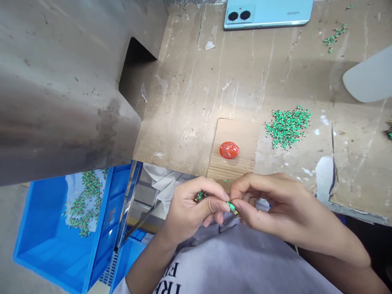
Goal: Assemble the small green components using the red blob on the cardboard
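Grasping a small green piece [232,206] with yellowish ends between thumb and forefinger of left hand [196,204], just off the near edge of the table [190,77], in front of a grey shirt [239,253] with black letters. Holding more green bits [200,195] in the curl of the same hand, partly hidden by the fingers. Meeting the green piece with thumb and forefinger of right hand [272,200]; cannot tell a firm pinch from a light touch there.

Can see, just beyond the hands, a red dish [229,150] on a flat square of cardboard [235,130], with a single loose bit [225,180] toward its near side. Can see to the right of the cardboard a heap of green pieces [288,126], and at far right a few scattered ones [335,36] near a white object [370,77], cut off by the frame. Can see a light blue phone [269,14] at the far edge, a large metal panel [61,81] at left, and at near left a blue bin [39,220] with many green parts [87,200] on a pale sheet inside.
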Demonstrator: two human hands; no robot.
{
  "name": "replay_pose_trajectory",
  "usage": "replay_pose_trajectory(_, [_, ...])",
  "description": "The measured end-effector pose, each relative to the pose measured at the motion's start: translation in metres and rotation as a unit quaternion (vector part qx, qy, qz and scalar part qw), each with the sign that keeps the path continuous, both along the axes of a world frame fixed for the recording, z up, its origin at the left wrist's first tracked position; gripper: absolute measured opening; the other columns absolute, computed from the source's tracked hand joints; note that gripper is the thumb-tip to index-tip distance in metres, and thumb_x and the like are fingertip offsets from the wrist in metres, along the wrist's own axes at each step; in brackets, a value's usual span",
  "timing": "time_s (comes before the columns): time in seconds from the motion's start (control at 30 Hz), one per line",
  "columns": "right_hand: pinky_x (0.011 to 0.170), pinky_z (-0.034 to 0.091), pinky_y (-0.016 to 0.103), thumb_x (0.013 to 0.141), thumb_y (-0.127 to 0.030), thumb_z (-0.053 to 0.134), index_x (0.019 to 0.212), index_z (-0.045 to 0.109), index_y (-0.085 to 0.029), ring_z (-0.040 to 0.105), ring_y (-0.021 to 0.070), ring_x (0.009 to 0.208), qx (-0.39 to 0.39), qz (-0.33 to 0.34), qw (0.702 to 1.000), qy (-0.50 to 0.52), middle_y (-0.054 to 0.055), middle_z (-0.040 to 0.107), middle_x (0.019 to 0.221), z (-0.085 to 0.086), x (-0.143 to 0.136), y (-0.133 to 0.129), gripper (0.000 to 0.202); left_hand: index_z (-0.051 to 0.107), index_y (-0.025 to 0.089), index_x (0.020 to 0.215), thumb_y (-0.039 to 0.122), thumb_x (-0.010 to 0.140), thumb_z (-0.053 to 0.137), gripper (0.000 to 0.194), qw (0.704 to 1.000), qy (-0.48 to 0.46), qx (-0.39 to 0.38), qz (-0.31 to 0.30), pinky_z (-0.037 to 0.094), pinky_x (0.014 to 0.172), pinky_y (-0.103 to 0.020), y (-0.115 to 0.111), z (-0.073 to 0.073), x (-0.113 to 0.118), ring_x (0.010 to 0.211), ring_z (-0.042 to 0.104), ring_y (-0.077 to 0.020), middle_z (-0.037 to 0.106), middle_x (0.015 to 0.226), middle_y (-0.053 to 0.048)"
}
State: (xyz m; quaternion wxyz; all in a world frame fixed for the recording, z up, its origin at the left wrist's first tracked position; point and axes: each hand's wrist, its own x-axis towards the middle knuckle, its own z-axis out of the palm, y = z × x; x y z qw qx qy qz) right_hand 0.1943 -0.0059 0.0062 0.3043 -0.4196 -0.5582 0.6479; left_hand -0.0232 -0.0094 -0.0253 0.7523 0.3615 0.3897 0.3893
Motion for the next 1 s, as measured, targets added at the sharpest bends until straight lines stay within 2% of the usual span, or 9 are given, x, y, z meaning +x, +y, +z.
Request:
replay_pose_trajectory(0.3, [0.059,0.055,0.013,0.105,-0.014,0.067,0.097,0.074,-0.022,0.070,0.0064,0.058,0.106,0.010,0.991,-0.084,-0.005,0.079,0.076,0.007,0.001,0.001,0.013,0.085,0.020,0.091,0.030,0.090,0.101,0.019,1.000,-0.019,-0.009,-0.008,0.034,0.034,-0.014,0.000,0.002,-0.001,0.038,0.054,-0.0062,0.072,0.063,0.003])
replay_pose_trajectory(0.43, [0.060,0.054,0.014,0.106,-0.012,0.066,0.101,0.075,-0.022,0.070,0.0065,0.060,0.146,0.017,0.984,-0.100,-0.005,0.079,0.077,0.009,0.003,0.001,0.015,0.084,0.019,0.090,0.035,0.093,0.099,0.022,1.000,-0.014,0.010,-0.011,0.034,0.034,-0.014,-0.001,0.002,-0.001,0.039,0.053,-0.0062,0.071,0.064,0.002])
replay_pose_trajectory(0.53, [0.061,0.056,0.016,0.107,-0.013,0.064,0.102,0.075,-0.022,0.072,0.0080,0.062,0.138,0.024,0.987,-0.078,-0.004,0.080,0.079,0.009,0.005,0.002,0.015,0.084,0.019,0.090,0.038,0.094,0.098,0.023,1.000,-0.010,0.025,-0.002,0.036,0.034,-0.015,-0.002,0.002,0.000,0.040,0.055,-0.0066,0.070,0.066,0.002])
replay_pose_trajectory(0.67, [0.062,0.060,0.018,0.109,-0.025,0.072,0.107,0.075,-0.022,0.076,0.0109,0.066,0.065,0.026,0.997,-0.039,-0.001,0.084,0.086,0.006,0.004,-0.001,0.006,0.087,0.022,0.093,0.027,0.098,0.094,0.010,0.996,-0.002,0.087,0.027,0.039,0.037,-0.014,-0.003,0.002,0.002,0.044,0.059,-0.0063,0.073,0.072,0.001])
replay_pose_trajectory(0.73, [0.063,0.062,0.019,0.108,-0.029,0.076,0.111,0.076,-0.022,0.078,0.0119,0.069,0.046,0.014,0.998,-0.035,0.000,0.085,0.089,0.004,0.004,-0.005,0.007,0.088,0.022,0.093,0.021,0.101,0.090,0.008,0.989,0.022,0.137,0.042,0.043,0.040,-0.014,-0.003,0.002,0.003,0.046,0.062,-0.0065,0.076,0.077,0.000])
replay_pose_trajectory(0.87, [0.067,0.062,0.018,0.109,-0.025,0.078,0.110,0.078,-0.025,0.077,0.0113,0.070,0.114,-0.013,0.991,-0.064,-0.002,0.084,0.087,0.002,0.006,-0.011,0.001,0.089,0.022,0.095,0.022,0.098,0.094,0.005,0.976,0.067,0.200,0.051,0.052,0.044,-0.016,-0.003,0.007,0.003,0.048,0.066,-0.0082,0.081,0.079,0.000])
replay_pose_trajectory(1.0, [0.075,0.065,0.021,0.110,-0.015,0.073,0.116,0.074,-0.026,0.081,0.0135,0.079,0.206,-0.023,0.976,-0.066,0.000,0.083,0.093,-0.003,0.006,-0.013,0.012,0.089,0.021,0.098,0.029,0.092,0.100,0.015,0.979,0.117,0.163,0.045,0.047,0.038,-0.017,-0.003,0.015,0.001,0.043,0.064,-0.0083,0.081,0.075,0.000])
